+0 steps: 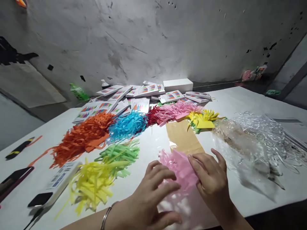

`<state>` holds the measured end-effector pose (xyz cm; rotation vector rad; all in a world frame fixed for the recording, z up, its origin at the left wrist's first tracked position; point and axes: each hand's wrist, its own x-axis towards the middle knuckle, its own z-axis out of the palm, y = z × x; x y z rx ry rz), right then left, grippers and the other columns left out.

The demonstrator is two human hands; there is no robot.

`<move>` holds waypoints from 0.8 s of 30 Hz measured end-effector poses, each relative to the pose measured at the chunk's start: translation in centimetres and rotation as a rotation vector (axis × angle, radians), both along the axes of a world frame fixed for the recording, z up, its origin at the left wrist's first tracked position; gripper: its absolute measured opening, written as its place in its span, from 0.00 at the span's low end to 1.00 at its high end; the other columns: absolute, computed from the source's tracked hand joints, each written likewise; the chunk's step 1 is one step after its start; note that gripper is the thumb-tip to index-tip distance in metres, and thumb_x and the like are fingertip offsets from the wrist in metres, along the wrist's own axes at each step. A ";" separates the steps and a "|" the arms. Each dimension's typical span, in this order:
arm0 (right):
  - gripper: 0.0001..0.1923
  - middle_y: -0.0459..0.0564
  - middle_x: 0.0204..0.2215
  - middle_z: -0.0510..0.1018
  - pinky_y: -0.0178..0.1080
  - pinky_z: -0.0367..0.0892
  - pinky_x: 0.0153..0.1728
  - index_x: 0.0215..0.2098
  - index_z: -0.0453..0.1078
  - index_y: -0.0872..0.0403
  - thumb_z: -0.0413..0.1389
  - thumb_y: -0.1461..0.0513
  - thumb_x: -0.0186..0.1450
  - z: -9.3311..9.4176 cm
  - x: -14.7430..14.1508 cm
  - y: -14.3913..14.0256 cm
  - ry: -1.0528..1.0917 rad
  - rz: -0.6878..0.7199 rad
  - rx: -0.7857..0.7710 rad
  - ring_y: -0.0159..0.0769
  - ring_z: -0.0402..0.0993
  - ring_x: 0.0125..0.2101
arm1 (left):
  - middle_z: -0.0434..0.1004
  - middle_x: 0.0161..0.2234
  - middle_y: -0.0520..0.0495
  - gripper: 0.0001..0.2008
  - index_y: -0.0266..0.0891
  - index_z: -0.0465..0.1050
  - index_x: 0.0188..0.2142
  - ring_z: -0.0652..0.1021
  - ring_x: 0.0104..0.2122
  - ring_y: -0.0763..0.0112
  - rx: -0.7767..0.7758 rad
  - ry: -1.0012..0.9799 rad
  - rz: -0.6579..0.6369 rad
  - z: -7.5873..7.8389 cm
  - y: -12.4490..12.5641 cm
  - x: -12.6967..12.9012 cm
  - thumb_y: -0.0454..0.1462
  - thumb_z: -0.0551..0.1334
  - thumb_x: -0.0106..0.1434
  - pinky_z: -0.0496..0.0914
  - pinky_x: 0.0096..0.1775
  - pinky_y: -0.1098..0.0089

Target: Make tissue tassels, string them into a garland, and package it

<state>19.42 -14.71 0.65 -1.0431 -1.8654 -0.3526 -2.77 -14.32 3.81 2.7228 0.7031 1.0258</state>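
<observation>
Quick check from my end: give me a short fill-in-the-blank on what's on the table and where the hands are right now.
1. Both the left hand and the right hand rest on a bundle of shredded paper coloured ____.
2. The blue shredded paper lies between the red bundle and the ____ one.
3. The white box stands against the ____.
4. On the left wrist sits a thin ____.

Missing words: pink; orange; wall; bangle

I see both hands (182, 188) on a shredded-paper tuft (178, 167) at the table's (240, 99) near edge; more tufts (96, 153) lie left, booklets (134, 97) behind, cellophane (254, 143) right.
</observation>
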 end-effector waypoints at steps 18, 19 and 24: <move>0.31 0.48 0.33 0.75 0.49 0.69 0.51 0.66 0.63 0.51 0.48 0.75 0.68 -2.0 0.0 -0.3 0.003 0.140 0.087 0.34 0.75 0.36 | 0.81 0.36 0.39 0.30 0.33 0.78 0.43 0.81 0.37 0.59 -1.836 -0.686 -0.244 -3.0 2.1 1.2 0.59 0.65 0.58 0.74 0.40 0.65; 0.31 0.48 0.32 0.74 0.48 0.71 0.50 0.66 0.62 0.51 0.49 0.76 0.67 -2.0 0.1 0.0 -0.008 0.164 0.088 0.35 0.74 0.36 | 0.82 0.37 0.39 0.30 0.33 0.78 0.44 0.81 0.38 0.58 -1.820 -0.672 -0.287 -3.1 2.0 1.5 0.57 0.68 0.56 0.74 0.41 0.65; 0.25 0.49 0.30 0.73 0.45 0.73 0.43 0.61 0.67 0.55 0.52 0.75 0.68 -1.7 1.8 2.1 -0.105 0.192 0.125 0.35 0.72 0.34 | 0.82 0.32 0.41 0.28 0.32 0.80 0.38 0.80 0.31 0.63 -1.734 -0.781 -0.356 -3.0 2.8 3.5 0.57 0.69 0.55 0.73 0.37 0.67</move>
